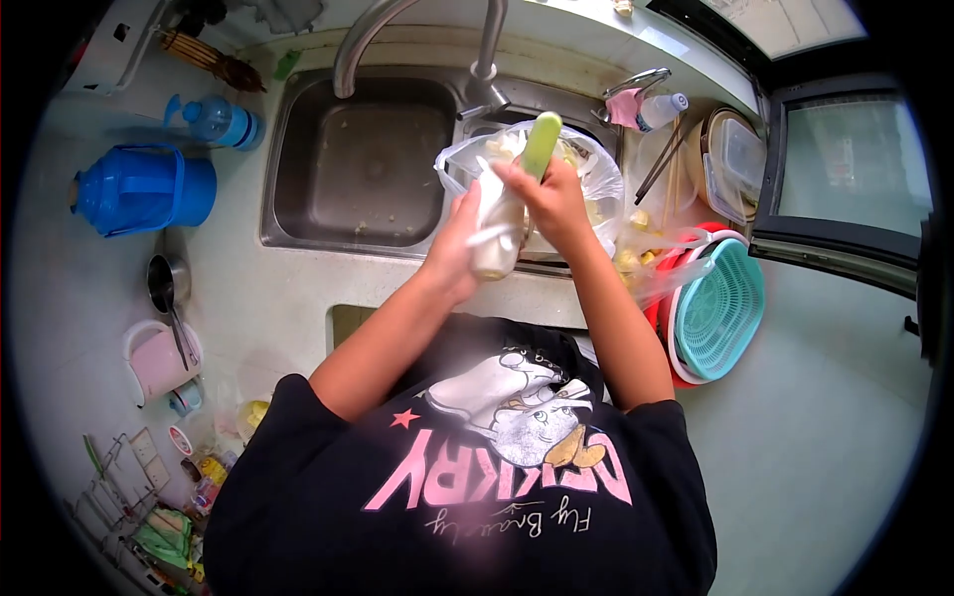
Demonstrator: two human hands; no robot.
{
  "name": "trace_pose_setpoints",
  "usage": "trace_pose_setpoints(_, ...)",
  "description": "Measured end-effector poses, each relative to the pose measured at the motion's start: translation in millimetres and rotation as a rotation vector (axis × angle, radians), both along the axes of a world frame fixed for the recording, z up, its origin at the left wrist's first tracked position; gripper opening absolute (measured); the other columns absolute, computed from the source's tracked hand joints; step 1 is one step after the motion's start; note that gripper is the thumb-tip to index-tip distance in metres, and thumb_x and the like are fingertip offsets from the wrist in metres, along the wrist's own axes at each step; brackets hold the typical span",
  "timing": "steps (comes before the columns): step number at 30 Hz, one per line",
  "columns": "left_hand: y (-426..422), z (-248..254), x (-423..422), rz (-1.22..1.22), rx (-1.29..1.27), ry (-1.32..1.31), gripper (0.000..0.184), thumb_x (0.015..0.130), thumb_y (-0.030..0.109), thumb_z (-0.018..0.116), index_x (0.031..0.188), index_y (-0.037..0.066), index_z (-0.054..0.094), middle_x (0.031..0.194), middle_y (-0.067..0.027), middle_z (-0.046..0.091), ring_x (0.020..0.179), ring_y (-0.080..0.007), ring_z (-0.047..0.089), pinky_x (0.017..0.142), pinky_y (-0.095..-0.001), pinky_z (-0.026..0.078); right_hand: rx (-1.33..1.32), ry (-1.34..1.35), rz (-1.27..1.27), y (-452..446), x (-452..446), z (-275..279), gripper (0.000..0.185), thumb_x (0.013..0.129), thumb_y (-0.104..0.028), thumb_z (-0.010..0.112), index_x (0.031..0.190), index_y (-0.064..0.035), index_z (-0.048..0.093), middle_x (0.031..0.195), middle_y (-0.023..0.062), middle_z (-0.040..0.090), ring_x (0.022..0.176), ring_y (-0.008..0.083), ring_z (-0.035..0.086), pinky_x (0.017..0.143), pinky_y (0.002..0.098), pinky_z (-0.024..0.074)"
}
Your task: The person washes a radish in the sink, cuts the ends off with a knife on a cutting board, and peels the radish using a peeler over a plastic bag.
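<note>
My left hand is wrapped round a long white radish, held tilted in front of the sink's edge. In my right hand is a peeler with a light green handle, its working end against the radish and mostly hidden by my fingers. A pale strip, apparently peel, shows on the radish's side. Behind both hands, a clear plastic bag lies open over the smaller basin with whitish scraps in it.
A steel sink with a curved faucet lies ahead. On the left stand a blue thermos and a pump bottle. To the right are chopsticks, a teal basket, and an open window.
</note>
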State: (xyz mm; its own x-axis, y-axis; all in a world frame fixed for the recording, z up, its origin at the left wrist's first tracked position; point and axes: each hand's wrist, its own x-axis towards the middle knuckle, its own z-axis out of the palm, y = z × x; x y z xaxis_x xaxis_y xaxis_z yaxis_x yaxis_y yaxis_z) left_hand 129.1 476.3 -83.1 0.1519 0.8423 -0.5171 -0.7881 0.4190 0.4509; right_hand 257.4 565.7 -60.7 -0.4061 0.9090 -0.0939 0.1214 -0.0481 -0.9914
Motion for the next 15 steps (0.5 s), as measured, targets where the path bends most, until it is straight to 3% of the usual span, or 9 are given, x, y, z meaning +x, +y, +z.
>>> trace_pose_setpoints(3, -5.6, -11.6, -6.4, -0.105, -0.085, -0.006, 0.049, 0.104, 0.05, 0.039, 0.135, 0.013, 0.043, 0.107, -0.0103, 0.064, 0.085, -0.0235, 0.067, 0.07, -0.0387, 0.059, 0.072, 0.007, -0.148, 32.5, -3.2, -18.0, 0.033, 0.089, -0.031, 0.074, 0.076, -0.0043, 0.061, 0.068, -0.0036, 0.059, 0.065, 0.0044, 0.052, 0.055, 0.024, 0.0402)
trace_pose_setpoints(4, -6.9, -12.7, -8.3, -0.142, -0.114, -0.005, 0.049, 0.104, 0.05, 0.04, 0.135, 0.012, 0.042, 0.104, -0.0116, 0.064, 0.082, -0.0243, 0.068, 0.068, -0.0386, 0.059, 0.113, -0.13, -0.203, 43.8, 0.7, -31.8, 0.031, 0.09, -0.03, 0.073, 0.074, -0.0051, 0.06, 0.068, 0.0003, 0.059, 0.062, 0.0115, 0.053, 0.058, 0.0295, 0.0409)
trace_pose_setpoints(5, -9.2, 3.2, -0.6, -0.079, -0.13, 0.131, 0.052, 0.103, 0.051, 0.039, 0.134, 0.009, 0.046, 0.1, -0.0133, 0.065, 0.077, -0.0251, 0.068, 0.067, -0.0371, 0.059, 0.367, -0.269, -0.204, 55.0, 7.3, -49.2, 0.03, 0.088, -0.028, 0.074, 0.074, -0.0055, 0.06, 0.068, 0.0037, 0.058, 0.063, 0.0176, 0.052, 0.061, 0.0335, 0.0409)
trace_pose_setpoints(6, -11.0, 3.7, -2.9, -0.088, -0.118, 0.087, 0.053, 0.104, 0.051, 0.038, 0.134, 0.008, 0.047, 0.101, -0.0135, 0.066, 0.077, -0.0248, 0.068, 0.067, -0.0369, 0.058, 0.621, -0.411, -0.209, 61.9, 14.1, -63.4, 0.028, 0.086, -0.026, 0.075, 0.073, -0.0059, 0.06, 0.069, 0.0071, 0.058, 0.064, 0.0238, 0.052, 0.063, 0.0375, 0.0409)
trace_pose_setpoints(9, -16.1, 2.9, -7.7, -0.091, -0.094, -0.022, 0.059, 0.104, 0.053, 0.034, 0.134, 0.006, 0.05, 0.103, -0.0145, 0.066, 0.078, -0.0238, 0.068, 0.068, -0.0358, 0.058, 0.576, -0.412, -0.257, 48.1, 27.9, -75.3, 0.024, 0.083, -0.022, 0.076, 0.074, -0.0062, 0.061, 0.073, 0.0123, 0.057, 0.07, 0.0329, 0.05, 0.069, 0.0431, 0.0398)
trace_pose_setpoints(12, -13.6, 3.9, -12.7, -0.087, -0.073, -0.031, 0.059, 0.103, 0.053, 0.033, 0.133, 0.005, 0.052, 0.102, -0.0143, 0.066, 0.078, -0.0237, 0.068, 0.069, -0.0352, 0.058, 0.869, -0.471, -0.186, 40.5, 36.4, -64.5, 0.023, 0.083, -0.021, 0.077, 0.075, -0.0062, 0.061, 0.071, 0.0118, 0.056, 0.068, 0.033, 0.049, 0.067, 0.0428, 0.0398)
trace_pose_setpoints(13, -13.0, 2.4, -14.0, -0.086, -0.069, -0.043, 0.06, 0.103, 0.053, 0.033, 0.132, 0.005, 0.052, 0.102, -0.0143, 0.067, 0.079, -0.0236, 0.068, 0.069, -0.035, 0.058, 0.796, -0.439, -0.261, 40.7, 38.8, -60.5, 0.022, 0.086, -0.023, 0.076, 0.081, -0.006, 0.064, 0.074, 0.009, 0.061, 0.075, 0.0255, 0.055, 0.071, 0.0385, 0.0431)
trace_pose_setpoints(14, -12.6, 1.1, -14.6, -0.089, -0.063, -0.055, 0.06, 0.103, 0.054, 0.033, 0.131, 0.004, 0.053, 0.101, -0.0143, 0.067, 0.079, -0.0235, 0.068, 0.07, -0.0348, 0.058, 0.222, -0.098, -0.477, 33.6, 36.0, -58.7, 0.027, 0.092, -0.03, 0.072, 0.085, -0.0048, 0.065, 0.08, 0.0048, 0.065, 0.084, 0.0148, 0.058, 0.078, 0.0313, 0.0445)
trace_pose_setpoints(15, -11.4, 0.8, -14.8, -0.091, -0.055, -0.067, 0.061, 0.103, 0.054, 0.033, 0.131, 0.004, 0.054, 0.101, -0.0143, 0.067, 0.079, -0.0233, 0.068, 0.07, -0.0346, 0.058, 0.111, 0.003, -0.532, 36.5, 40.4, -58.9, 0.03, 0.094, -0.034, 0.069, 0.085, -0.0048, 0.064, 0.084, 0.0039, 0.065, 0.085, 0.0118, 0.058, 0.078, 0.0284, 0.0447)
